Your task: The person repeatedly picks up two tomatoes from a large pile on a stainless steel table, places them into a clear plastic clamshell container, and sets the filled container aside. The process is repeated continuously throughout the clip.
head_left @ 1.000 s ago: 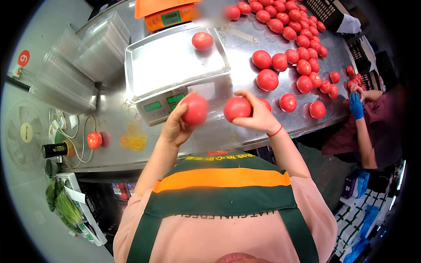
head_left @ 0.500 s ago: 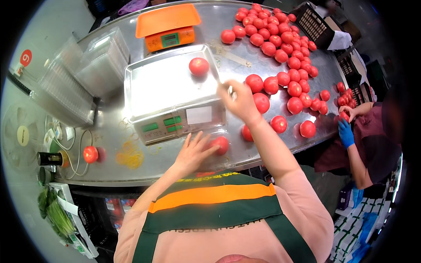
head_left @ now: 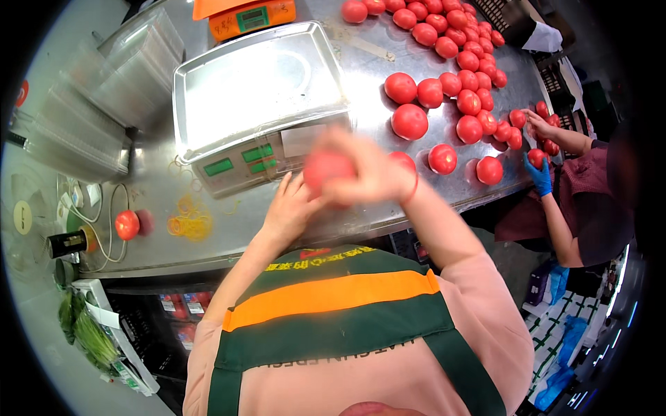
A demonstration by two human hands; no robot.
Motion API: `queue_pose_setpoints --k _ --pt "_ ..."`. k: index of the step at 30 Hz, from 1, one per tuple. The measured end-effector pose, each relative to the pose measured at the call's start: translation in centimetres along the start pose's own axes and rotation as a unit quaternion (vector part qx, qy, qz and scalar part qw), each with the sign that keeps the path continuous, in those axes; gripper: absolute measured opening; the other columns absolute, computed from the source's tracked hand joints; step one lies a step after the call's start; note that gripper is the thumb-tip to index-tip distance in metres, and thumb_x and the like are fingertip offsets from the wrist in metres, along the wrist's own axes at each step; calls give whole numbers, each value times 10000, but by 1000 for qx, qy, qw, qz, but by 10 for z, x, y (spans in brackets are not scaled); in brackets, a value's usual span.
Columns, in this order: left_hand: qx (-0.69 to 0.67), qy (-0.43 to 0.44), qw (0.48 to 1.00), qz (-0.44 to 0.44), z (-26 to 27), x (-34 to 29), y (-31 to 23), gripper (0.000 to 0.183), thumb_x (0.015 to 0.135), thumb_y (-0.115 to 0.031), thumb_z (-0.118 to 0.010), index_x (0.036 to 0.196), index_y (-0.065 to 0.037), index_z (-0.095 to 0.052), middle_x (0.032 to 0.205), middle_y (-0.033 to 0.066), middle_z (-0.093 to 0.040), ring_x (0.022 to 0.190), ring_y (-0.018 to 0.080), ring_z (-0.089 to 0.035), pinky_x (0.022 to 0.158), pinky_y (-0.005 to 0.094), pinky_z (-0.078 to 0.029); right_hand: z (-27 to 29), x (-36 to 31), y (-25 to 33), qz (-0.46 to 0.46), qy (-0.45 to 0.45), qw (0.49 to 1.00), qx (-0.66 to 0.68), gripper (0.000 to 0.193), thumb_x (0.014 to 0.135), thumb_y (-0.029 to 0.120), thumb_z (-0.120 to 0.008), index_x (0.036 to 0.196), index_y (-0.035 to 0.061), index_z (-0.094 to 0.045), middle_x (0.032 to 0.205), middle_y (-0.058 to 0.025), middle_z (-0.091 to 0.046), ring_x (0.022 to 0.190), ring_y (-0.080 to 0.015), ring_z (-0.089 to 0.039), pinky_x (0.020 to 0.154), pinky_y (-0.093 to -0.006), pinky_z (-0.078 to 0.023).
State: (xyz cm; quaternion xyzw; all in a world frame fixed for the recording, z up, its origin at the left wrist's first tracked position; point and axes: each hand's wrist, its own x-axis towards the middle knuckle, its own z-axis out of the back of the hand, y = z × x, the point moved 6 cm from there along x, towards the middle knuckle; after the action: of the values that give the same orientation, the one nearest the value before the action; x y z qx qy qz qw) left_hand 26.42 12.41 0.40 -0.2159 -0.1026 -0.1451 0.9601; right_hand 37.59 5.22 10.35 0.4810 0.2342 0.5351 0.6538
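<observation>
My right hand (head_left: 371, 170), smeared by motion, grips a tomato (head_left: 322, 170) above the table edge, just in front of the scale. My left hand (head_left: 288, 211) is close against that tomato's left side with fingers stretched out; its fingertips are partly covered. Behind both hands stands a silver weighing scale (head_left: 236, 166) with green displays, and its square metal pan (head_left: 243, 90) carries nothing. A bit of red below my right hand looks like another tomato, mostly hidden. Right of my wrist sits a partly covered tomato (head_left: 402, 162), with a larger one (head_left: 409, 122) behind it.
Many tomatoes (head_left: 469, 102) spread across the right of the metal table (head_left: 277, 253). Stacked clear plastic boxes (head_left: 90, 111), an orange scale (head_left: 253, 17), yellow rubber bands (head_left: 189, 220) and a lone tomato (head_left: 127, 224) lie leftward. At right, a co-worker's blue-gloved hand (head_left: 538, 175) holds a tomato.
The tomato on the pan is gone from it, and my right hand has come back toward me with a tomato. My left hand shifted slightly up. The view has tilted, moving the table upward.
</observation>
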Motion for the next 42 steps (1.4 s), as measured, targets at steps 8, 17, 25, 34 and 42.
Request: queue_pose_setpoints --k 8,17,25,34,42 --pt "-158 -298 913 228 35 -27 34 356 866 -63 -550 1220 -37 -532 1148 125 -563 1111 274 -502 939 370 -418 -44 -103 -45 -187 -131 954 -194 256 790 200 -645 966 28 -575 859 -171 -564 777 -337 -593 672 -384 -494" --pt "-396 -177 854 286 23 -53 43 454 884 -262 -583 1237 7 -488 1294 149 -456 1188 237 -451 982 378 -364 -62 -166 -94 -367 -98 812 443 569 956 343 -456 1358 -39 -327 1104 -119 -533 838 -162 -593 766 -335 -520" --pt "-524 -79 706 470 -19 -110 10 503 887 -142 -607 1309 0 -373 808 9 -464 649 84 -501 566 231 -436 -75 -151 -93 -401 -74 790 458 271 743 -30 -608 973 40 -482 892 -51 -555 814 -155 -592 724 -289 -521" --pt "-775 -417 423 216 37 -128 12 782 779 -472 -668 1388 -134 -312 1385 47 -388 1286 224 -357 1061 430 -296 -147 -21 -6 -144 96 953 250 158 746 33 -654 863 26 -547 761 -39 -588 743 -117 -586 668 -291 -489" --pt "-593 -575 506 249 64 -259 69 803 811 -636 -510 1379 -100 -323 1351 56 -431 1223 275 -430 1030 473 -336 -220 73 -55 118 96 955 -256 105 745 101 -608 784 23 -550 841 -140 -540 827 -320 -558 707 -407 -486"
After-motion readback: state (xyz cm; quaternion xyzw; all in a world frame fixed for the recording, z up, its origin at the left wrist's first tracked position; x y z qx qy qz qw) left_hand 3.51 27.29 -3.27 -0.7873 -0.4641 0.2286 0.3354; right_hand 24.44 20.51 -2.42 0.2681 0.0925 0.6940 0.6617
